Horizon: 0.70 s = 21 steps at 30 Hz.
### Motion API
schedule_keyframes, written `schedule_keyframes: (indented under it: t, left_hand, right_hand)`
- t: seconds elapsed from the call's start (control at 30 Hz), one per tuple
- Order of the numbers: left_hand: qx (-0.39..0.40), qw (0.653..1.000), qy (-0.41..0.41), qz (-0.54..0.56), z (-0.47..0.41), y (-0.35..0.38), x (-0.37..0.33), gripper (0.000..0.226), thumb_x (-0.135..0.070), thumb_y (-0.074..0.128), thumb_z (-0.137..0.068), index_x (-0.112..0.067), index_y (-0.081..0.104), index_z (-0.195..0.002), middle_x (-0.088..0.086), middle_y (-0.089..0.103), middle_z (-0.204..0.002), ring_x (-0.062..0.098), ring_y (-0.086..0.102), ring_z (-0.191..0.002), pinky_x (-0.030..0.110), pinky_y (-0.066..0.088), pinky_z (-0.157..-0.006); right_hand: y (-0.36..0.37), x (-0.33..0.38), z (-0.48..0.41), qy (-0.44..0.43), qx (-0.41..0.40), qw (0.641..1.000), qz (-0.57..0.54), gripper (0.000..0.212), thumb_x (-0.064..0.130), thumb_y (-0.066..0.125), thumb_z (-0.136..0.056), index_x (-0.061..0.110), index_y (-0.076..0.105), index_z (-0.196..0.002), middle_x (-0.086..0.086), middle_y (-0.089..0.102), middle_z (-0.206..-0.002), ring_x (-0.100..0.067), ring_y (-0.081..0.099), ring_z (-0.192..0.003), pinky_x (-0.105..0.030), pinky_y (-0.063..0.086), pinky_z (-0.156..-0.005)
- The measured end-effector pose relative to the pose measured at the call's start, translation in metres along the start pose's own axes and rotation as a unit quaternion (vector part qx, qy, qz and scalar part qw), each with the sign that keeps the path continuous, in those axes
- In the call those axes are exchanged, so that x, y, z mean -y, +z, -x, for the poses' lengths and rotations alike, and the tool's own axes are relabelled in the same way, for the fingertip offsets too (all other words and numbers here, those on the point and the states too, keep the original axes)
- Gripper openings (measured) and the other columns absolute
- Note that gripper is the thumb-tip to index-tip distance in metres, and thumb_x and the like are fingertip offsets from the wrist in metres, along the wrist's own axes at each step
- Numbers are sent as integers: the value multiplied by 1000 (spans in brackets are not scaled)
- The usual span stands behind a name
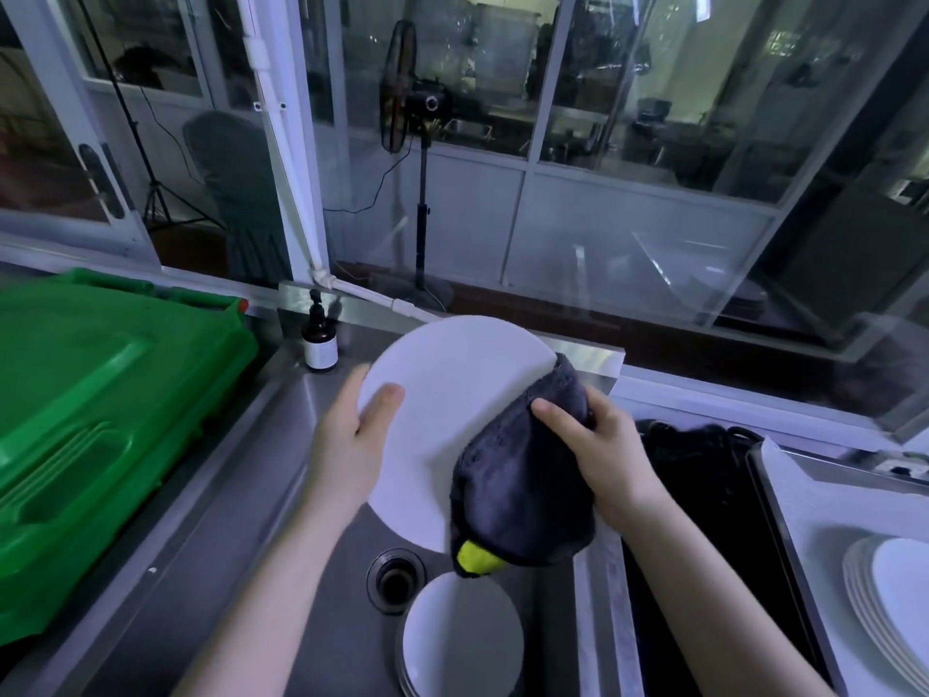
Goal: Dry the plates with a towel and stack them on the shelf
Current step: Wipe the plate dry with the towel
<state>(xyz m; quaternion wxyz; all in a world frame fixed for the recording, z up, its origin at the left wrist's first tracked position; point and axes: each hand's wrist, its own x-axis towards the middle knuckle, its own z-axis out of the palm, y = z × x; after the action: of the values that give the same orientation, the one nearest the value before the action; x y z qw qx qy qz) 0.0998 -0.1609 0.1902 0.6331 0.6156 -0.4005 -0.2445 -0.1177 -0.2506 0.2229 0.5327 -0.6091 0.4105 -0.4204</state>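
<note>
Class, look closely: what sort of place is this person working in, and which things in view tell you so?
Probably a commercial kitchen's dishwashing area: a stainless steel sink with plates in it, more stacked plates beside it, and a large green bin.

towel (523, 480) hides the plate's (442, 394) lower right edge.

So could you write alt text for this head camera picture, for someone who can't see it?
Over a steel sink, a left hand holds a white plate while the right hand wipes it with a dark towel. More plates wait in the sink; a stack sits at right.
</note>
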Motion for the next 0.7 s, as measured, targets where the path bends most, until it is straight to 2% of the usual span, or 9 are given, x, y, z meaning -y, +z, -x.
schedule_keyframes:
  t: [0.1, 0.2, 0.27, 0.33, 0.4, 0.43, 0.5, 0.57, 0.7]
  left_hand:
    - [156, 972, 89, -154, -19, -4, -21, 4, -34, 59, -99, -30, 59, -100, -5, 64, -78, 15, 54, -71, 20, 41, -65]
    - [219, 947, 118, -203, -24, 2, -30, 14, -30, 68, -95, -40, 63, -105, -9, 70, -95, 17, 63, -93, 27, 46, -87]
    - [159, 974, 103, -128, -20, -1, -30, 25, -24, 71, -92, -46, 65, -102, -20, 70, -91, 5, 64, -86, 19, 48, -78]
    - [36, 996, 60, -52, -9, -4, -18, 25, -26, 71, -91, -51, 67, -96, -26, 70, -84, -5, 63, -76, 12, 45, -69]
    - [-68, 997, -23, 7, 10, 1, -2, 11, -45, 67, -85, -50, 66, -94, -27, 71, -89, -8, 64, -84, 22, 49, -75]
    - [-88, 994, -59, 35, 20, 7, 4, 22, -56, 62, -81, -46, 66, -100, -24, 72, -96, -3, 66, -94, 30, 51, -82]
    - [-88, 987, -94, 95, 36, 18, 9, 62, -69, 58, -76, -32, 60, -126, -12, 68, -126, 13, 61, -122, 47, 48, -104]
    - [-91, 985, -96, 112, 37, 20, 11, 79, -69, 57, -78, -21, 51, -140, -3, 61, -140, 19, 54, -132, 50, 42, -112]
    - [-9, 999, -32, 33, 13, 2, -2, 40, -56, 56, -84, -28, 62, -111, -14, 71, -107, 9, 63, -102, 31, 48, -90]
  right_hand:
    - [-1, 22, -12, -95, 87, 978, 165, 11, 20, 77, -82, 16, 67, -86, -1, 73, -83, -7, 62, -81, -29, 50, -80]
    - [7, 26, -12, -121, 138, 945, 272, 23, 26, 78, -81, 19, 60, -70, 9, 57, -63, -2, 47, -65, -26, 42, -64]
    - [7, 20, -8, -119, 108, 955, 250, 27, 26, 77, -82, 6, 61, -74, -5, 58, -65, -6, 47, -67, -33, 43, -64]
    - [4, 10, -1, -87, 33, 986, 139, 19, 21, 75, -85, 4, 66, -82, -10, 69, -75, -10, 57, -73, -31, 50, -68]
    - [5, -3, 6, -14, -47, 999, -18, 7, 17, 73, -86, 11, 72, -88, -5, 75, -87, -15, 67, -84, -29, 55, -77]
    - [9, -9, 10, 25, -68, 993, -88, 5, 16, 71, -87, 12, 73, -90, -7, 76, -92, -17, 69, -88, -30, 57, -79]
    - [16, -18, 16, 65, -80, 982, -160, 6, 14, 69, -89, 11, 73, -92, -10, 76, -96, -20, 70, -91, -30, 57, -79]
    - [15, -20, 17, 62, -62, 986, -141, 7, 14, 68, -89, 11, 73, -94, -10, 75, -98, -20, 70, -94, -28, 58, -79]
    - [-4, -5, 5, -2, 18, 1000, -5, 10, 16, 72, -87, 14, 72, -96, -4, 76, -96, -18, 70, -96, -34, 56, -85]
